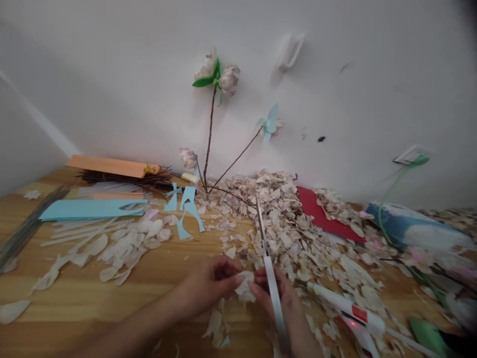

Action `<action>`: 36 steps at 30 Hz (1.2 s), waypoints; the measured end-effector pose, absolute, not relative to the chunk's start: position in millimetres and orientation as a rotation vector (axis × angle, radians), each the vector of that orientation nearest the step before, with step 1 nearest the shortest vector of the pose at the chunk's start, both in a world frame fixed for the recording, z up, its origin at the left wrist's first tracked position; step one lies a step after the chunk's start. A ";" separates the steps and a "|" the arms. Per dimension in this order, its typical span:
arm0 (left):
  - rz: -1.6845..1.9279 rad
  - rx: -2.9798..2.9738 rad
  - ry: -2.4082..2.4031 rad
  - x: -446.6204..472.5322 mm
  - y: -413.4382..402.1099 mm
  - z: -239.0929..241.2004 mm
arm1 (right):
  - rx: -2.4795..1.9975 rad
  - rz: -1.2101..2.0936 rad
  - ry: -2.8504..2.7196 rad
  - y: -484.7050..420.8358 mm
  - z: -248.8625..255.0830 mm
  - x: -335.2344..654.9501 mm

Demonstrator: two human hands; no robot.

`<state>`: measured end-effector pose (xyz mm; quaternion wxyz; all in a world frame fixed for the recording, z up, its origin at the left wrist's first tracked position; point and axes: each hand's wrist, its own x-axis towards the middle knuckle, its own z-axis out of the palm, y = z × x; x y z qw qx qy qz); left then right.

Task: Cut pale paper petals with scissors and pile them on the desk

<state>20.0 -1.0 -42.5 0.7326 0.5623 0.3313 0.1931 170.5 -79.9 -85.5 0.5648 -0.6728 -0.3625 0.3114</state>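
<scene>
A small white petal (245, 288) is pinched between both hands, low in the middle of the view. My left hand (219, 278) is closed on its left edge, with thumb and fingertips together. My right hand (278, 293) grips the right edge with its thumb. Scissors (263, 233), seen nearly edge-on, lie across the right hand, blades pointing away from me; their grip hides part of that hand. Around and beyond the hands spreads a large heap of dry petals (268, 199).
Flower branches (209, 144) stand against the wall. At left lie blue paper (93, 209), orange paper (112, 164), dark twigs (119, 178) and pale petals (126, 243). A glue gun (350, 308) with a red light lies at right, near red paper (324, 219) and a blue-white package (417, 223).
</scene>
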 end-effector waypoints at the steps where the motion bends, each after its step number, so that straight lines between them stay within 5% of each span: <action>1: 0.409 1.215 0.753 20.6 -0.9 -44.4 | -1.560 0.780 -0.847 -80.4 -86.2 168.9; 36: 0.482 1.121 0.875 26.0 -8.9 -51.4 | -1.694 0.840 -0.727 -86.7 -74.2 159.9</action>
